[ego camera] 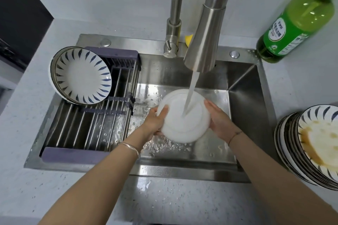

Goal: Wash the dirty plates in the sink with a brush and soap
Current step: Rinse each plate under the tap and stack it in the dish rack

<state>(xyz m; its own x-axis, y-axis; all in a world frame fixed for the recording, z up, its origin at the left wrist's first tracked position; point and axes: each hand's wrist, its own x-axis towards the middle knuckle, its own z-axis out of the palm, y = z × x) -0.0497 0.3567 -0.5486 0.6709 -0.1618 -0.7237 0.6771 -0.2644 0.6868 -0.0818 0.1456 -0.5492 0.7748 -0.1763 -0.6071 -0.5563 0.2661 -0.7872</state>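
While water strikes the wet, likely slippery, breakable plate [182, 117], left hand [155, 121] and right hand [218, 119] clasp opposite rims.

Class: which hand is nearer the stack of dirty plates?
Right. The right hand holds the white plate on the side toward the stack of dirty plates; the left hand holds its opposite edge.

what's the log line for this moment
step: rinse | plate: underside under tap stream | left hand: grips rim | right hand: grips rim | dirty stack: right counter
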